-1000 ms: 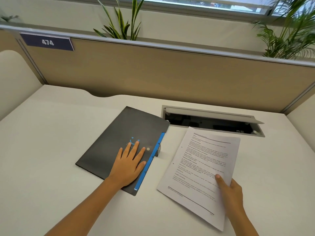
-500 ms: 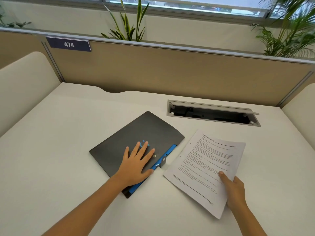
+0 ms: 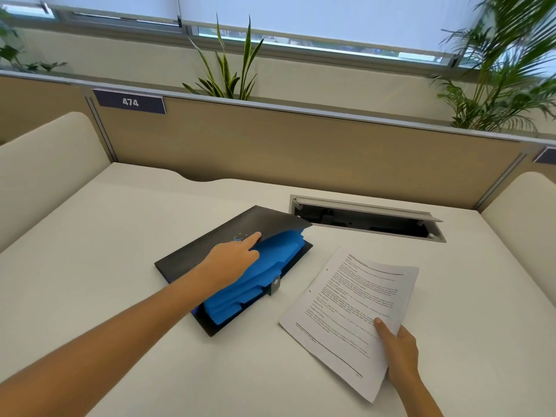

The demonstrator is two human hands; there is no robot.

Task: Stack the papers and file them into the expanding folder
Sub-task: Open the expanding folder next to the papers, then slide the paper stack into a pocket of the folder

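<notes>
On the white desk (image 3: 105, 266), the black flap of the expanding folder (image 3: 210, 251) is lifted by the left hand (image 3: 231, 260), exposing blue dividers (image 3: 255, 284). To its right, the papers (image 3: 352, 308) are pinched at their near corner by the right hand (image 3: 397, 347).

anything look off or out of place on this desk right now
Nothing looks damaged or spilled. The expanding folder lies at an angle, its flap lifted by the left hand over the blue dividers. The right hand pinches the papers. The desk's cable hatch stands open.
</notes>
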